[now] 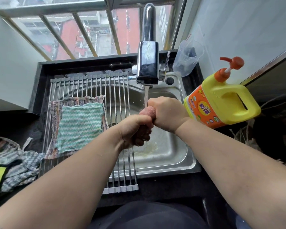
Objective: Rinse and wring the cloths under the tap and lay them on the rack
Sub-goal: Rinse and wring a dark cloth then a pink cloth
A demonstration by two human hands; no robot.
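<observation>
Wringing stage here: both fists are wrapped tight round a rolled-up pinkish cloth (pixel 150 111), right under the stream (pixel 146 95) from the tap (pixel 148 63) and over the sink (pixel 172 151). The left hand (pixel 135 128) grips the near end and the right hand (pixel 166 113) grips the far end, about 1 o'clock from it, fists close together.

My two cents on doing it well: twist the fists in opposite directions, and pull the roll out of the water before the final squeeze or it'll just soak back up. Hold it low over the basin so drips miss the counter. Then shake it flat for the rack (pixel 89 86) at 9 o'clock, where a green wavy cloth (pixel 81 123) already lies on top of a striped one (pixel 55 106).

Hard to see: most of the cloth is buried in the fists. Only a bulge shows between them, plus a blurry bit under the left hand, so its size and pattern are anyone's guess. A heap of fabric (pixel 15 162) at 8 o'clock runs off the frame edge — can't tell how many cloths are waiting there
</observation>
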